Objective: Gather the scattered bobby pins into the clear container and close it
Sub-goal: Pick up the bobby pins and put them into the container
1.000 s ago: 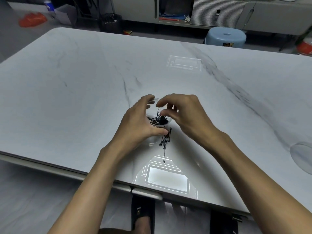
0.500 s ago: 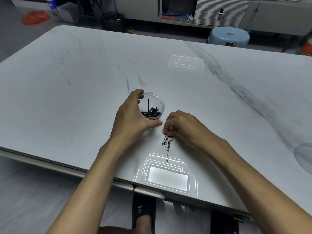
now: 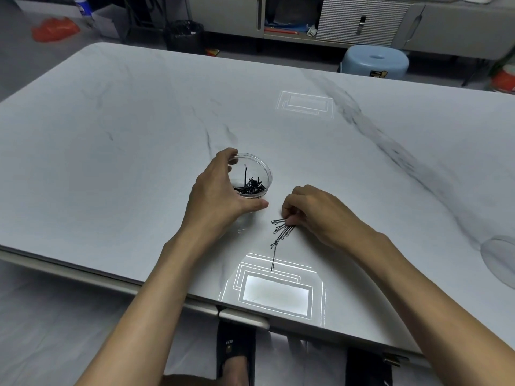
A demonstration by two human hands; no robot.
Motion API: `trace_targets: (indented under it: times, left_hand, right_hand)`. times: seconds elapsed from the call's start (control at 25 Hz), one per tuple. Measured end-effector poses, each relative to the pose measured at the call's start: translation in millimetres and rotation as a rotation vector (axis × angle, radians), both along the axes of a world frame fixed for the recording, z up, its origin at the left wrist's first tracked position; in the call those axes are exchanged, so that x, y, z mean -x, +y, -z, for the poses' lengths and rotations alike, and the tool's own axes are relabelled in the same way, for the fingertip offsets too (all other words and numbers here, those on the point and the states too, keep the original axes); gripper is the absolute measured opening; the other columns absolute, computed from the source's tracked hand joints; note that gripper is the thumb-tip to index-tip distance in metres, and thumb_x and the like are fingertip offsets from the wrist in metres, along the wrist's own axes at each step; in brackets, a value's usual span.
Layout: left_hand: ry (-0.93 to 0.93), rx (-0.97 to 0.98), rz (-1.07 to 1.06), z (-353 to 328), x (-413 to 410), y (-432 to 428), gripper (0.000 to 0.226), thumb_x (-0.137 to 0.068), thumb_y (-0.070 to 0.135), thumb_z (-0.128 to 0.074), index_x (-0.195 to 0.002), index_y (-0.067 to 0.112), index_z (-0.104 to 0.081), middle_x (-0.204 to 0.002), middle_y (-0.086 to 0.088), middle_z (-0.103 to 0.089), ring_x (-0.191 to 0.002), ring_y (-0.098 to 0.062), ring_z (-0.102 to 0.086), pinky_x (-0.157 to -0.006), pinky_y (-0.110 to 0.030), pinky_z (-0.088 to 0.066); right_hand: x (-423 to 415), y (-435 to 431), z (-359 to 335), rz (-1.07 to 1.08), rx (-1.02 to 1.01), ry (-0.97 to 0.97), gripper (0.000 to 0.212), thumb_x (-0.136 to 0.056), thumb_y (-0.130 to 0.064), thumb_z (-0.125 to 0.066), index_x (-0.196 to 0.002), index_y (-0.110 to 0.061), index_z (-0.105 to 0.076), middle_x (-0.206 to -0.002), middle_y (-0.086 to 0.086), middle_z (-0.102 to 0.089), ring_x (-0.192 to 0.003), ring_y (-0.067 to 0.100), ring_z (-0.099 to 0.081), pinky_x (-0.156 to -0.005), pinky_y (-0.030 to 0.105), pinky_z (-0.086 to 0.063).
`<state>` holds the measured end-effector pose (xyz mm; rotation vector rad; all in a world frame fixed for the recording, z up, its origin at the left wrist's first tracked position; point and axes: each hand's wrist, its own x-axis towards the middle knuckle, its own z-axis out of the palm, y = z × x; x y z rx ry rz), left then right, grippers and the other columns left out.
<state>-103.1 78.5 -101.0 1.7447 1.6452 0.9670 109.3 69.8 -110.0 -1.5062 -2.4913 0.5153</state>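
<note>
On marble tabletop (image 3: 139, 135), left hand (image 3: 220, 196) clasping round clear container (image 3: 266, 174); right hand (image 3: 312, 213) pinching wiry bobby pins (image 3: 281, 228)

The container (image 3: 255, 176) stands on the desk (image 3: 139, 151) near its middle, with a heap of pins (image 3: 250, 188) inside it and the left hand (image 3: 220, 196) wrapped around its left and near sides. Just to the right and nearer lies a loose bunch of pins (image 3: 281, 229) on the desk, the right hand (image 3: 315, 213) resting at its right end with the fingers (image 3: 289, 215) touching the bunch, and one pin (image 3: 273, 257) trailing toward the near edge. A lid (image 3: 500, 260) lies at the desk's right edge, well apart, and a stool (image 3: 374, 61) stands on the floor beyond the far right side.
</note>
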Motion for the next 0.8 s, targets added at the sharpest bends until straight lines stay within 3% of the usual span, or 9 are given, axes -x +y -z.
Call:
trace_targets:
  times: [0.24, 0.44, 0.64, 0.8]
  left_hand:
    - [0.003, -0.005, 0.011, 0.3, -0.9, 0.1, 0.103, -0.046, 0.045, -0.089, -0.136, 0.030, -0.041, -0.124, 0.016, -0.054, -0.115, -0.006, -0.051, -0.092, -0.029, -0.044]
    - [0.011, -0.004, 0.017, -0.3, -0.6, -0.1, 0.103, -0.046, 0.044, -0.089, -0.136, 0.030, -0.041, -0.125, 0.016, -0.055, -0.116, -0.006, -0.051, -0.093, -0.030, -0.044]
    - [0.019, 0.006, 0.045, -1.8, -4.4, -2.2, 0.101, -0.047, 0.041, -0.090, -0.135, 0.030, -0.041, -0.125, 0.017, -0.054, -0.116, -0.006, -0.051, -0.092, -0.028, -0.044]
    - [0.056, 0.011, 0.150, -4.9, -13.2, -6.1, 0.103, -0.047, 0.042, -0.089, -0.137, 0.028, -0.041, -0.129, 0.013, -0.055, -0.117, -0.006, -0.052, -0.095, -0.030, -0.044]
  right_hand:
    - [3.3, 0.3, 4.6, 0.012, -0.023, -0.085, 0.030, -0.075, 0.008, -0.049, -0.083, -0.021, -0.052, -0.085, -0.004, -0.054, -0.082, 0.020, -0.046, -0.069, 0.034, -0.042]
    - [-6.6, 6.4, -7.5, 0.244, -0.135, 0.174, 0.014, -0.089, -0.007, -0.053, -0.084, -0.020, -0.056, -0.077, -0.005, -0.060, -0.074, 0.020, -0.053, -0.066, 0.036, -0.044]
    - [-1.2, 10.2, -35.0, 0.354, -0.137, 0.538, 0.013, -0.087, -0.006, -0.063, -0.087, -0.018, -0.069, -0.069, -0.013, -0.063, -0.062, 0.002, -0.054, -0.063, 0.017, -0.043]
    - [20.5, 5.9, -47.2, 0.162, -0.152, 0.476, 0.010, -0.082, -0.006, -0.071, -0.087, -0.014, -0.073, -0.071, -0.011, -0.065, -0.064, -0.011, -0.055, -0.065, 0.007, -0.039]
